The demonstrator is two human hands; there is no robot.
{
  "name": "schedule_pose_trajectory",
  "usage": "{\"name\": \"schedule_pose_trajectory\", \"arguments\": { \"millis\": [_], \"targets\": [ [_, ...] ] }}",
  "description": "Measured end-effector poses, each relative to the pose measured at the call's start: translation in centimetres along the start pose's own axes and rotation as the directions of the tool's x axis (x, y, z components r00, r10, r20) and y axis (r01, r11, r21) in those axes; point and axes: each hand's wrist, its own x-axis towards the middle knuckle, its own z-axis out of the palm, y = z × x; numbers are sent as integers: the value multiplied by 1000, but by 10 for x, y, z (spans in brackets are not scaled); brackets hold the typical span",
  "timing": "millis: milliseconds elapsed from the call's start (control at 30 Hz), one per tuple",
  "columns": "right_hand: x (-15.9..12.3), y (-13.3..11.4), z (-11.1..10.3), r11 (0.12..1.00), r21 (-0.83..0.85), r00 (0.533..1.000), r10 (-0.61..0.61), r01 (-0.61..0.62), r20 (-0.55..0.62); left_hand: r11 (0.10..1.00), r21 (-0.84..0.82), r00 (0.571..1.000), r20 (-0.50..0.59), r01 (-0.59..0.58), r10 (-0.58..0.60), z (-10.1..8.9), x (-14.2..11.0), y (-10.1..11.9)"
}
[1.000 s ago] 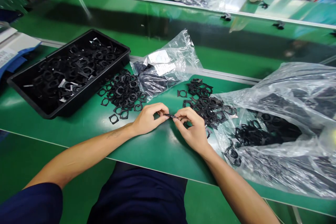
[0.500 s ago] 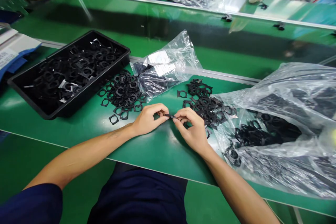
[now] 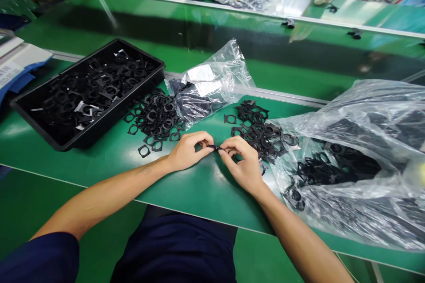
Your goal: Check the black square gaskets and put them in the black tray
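Between my two hands is a small black plastic part (image 3: 216, 147), seen nearly edge-on, so its outline is mostly hidden by fingertips. My left hand (image 3: 190, 151) pinches its left end with thumb and forefinger. On the other end, the thumb and fingers of my right hand (image 3: 243, 162) are closed. Left of centre lies a pile of thin black ring-shaped plastic frames (image 3: 156, 115), beyond my left hand. A second pile of black plastic parts (image 3: 262, 135) lies just behind my right hand.
A black tray (image 3: 58, 143) full of similar parts stands at the left. A labelled clear plastic bag (image 3: 212, 88) lies behind the piles. On the right a large open plastic bag (image 3: 361, 212) spills black parts. A metal rail (image 3: 285, 95) crosses the green bench behind.
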Motion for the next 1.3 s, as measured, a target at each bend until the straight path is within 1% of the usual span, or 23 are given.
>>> {"name": "schedule_pose_trajectory", "arguments": {
  "millis": [167, 467, 633, 1300],
  "targets": [
    [0, 0, 0, 1000, 12, 1000, -12, 12, -6, 1000, -4, 1000, -11, -12, 12, 0, 0, 1],
    [1, -1, 0, 999, 25, 998, 48, -47, -38, 997, -29, 996, -66, -69, 67, 0, -2, 0],
    [2, 0, 1, 999, 32, 999, 40, -39, -37, 998, -34, 995, -83, -60, 57, 1, -2, 0],
    [2, -2, 1, 999, 16, 999, 42, -41, -26, 999, -34, 998, -56, -36, 34, 1, -2, -2]
  ]
}}
